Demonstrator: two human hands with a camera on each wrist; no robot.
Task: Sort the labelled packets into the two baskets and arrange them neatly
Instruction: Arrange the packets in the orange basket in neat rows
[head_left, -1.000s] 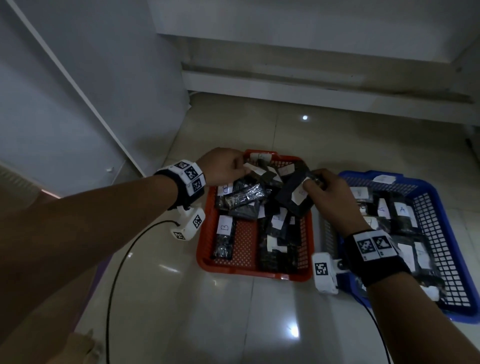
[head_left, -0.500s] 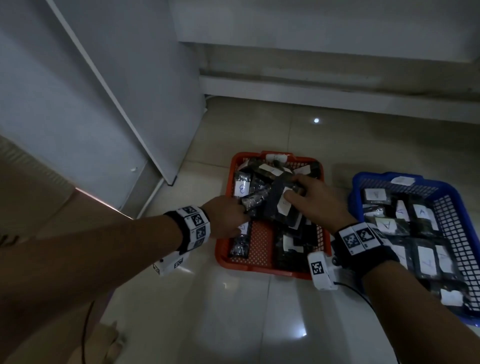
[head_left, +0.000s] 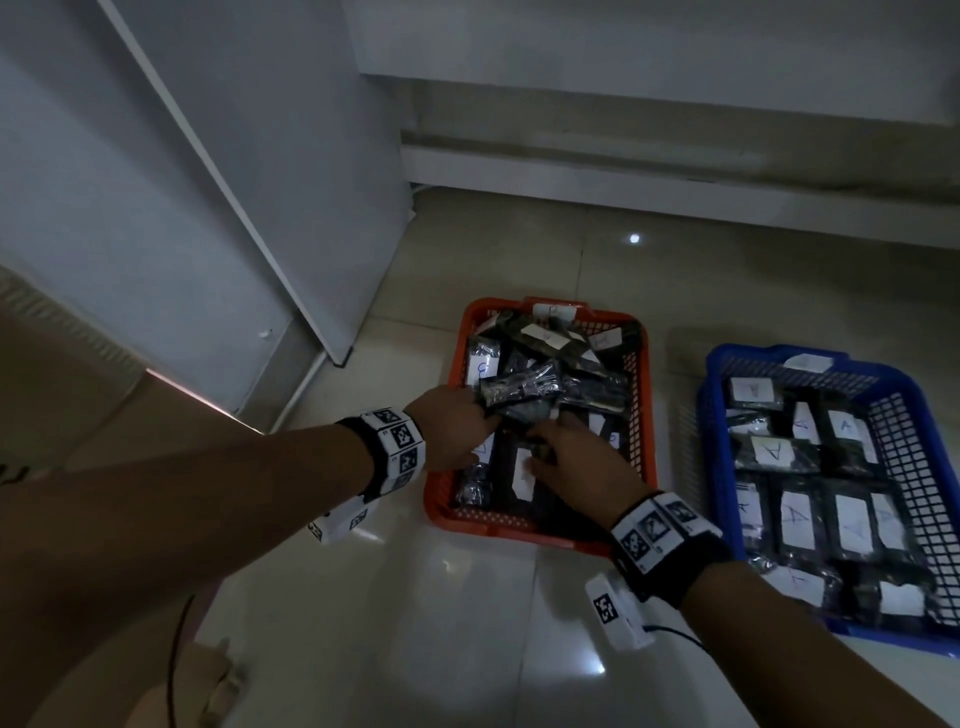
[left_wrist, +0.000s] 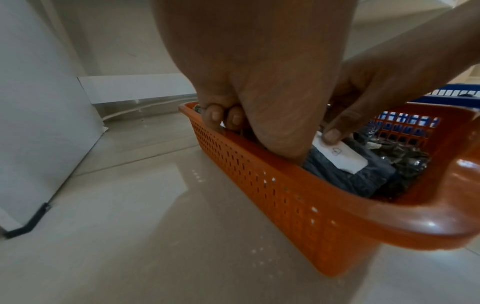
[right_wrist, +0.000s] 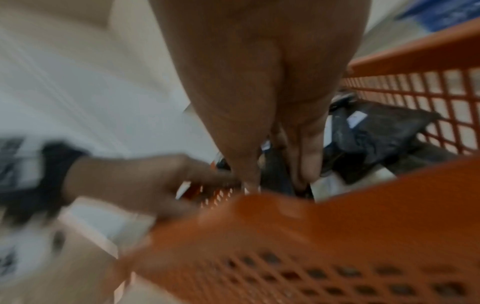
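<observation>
you're on the tidy-up step in the orange basket (head_left: 535, 532), which sits on the floor left of the blue basket (head_left: 727, 358). the blue one already has its "a" packets (head_left: 797, 519) lying mostly flat in rows; the orange one's "b" packets (head_left: 524, 392) are heaped and crossing each other, so i'd judge sorting near done and arranging half done.

left hand (head_left: 454, 428) is at the basket's left wall, fingers curled down onto the pile; can't tell if it actually grips a packet. right hand (head_left: 582, 467) reaches in at the near middle, fingers fairly straight and narrow, one fingertip pressing the white label of a b packet (left_wrist: 340, 158).

next move, imo: square that packet flat against the near-left corner, then pull the tilted ones off the heap w/o dragging others out over the low rim.

head view gives you the layout of both baskets but hides the fingertips. left wrist view shows the fingertip on the label and the "b" mark clearly. right wrist view is badly blurred; only basket mesh and dark packets read.
</observation>
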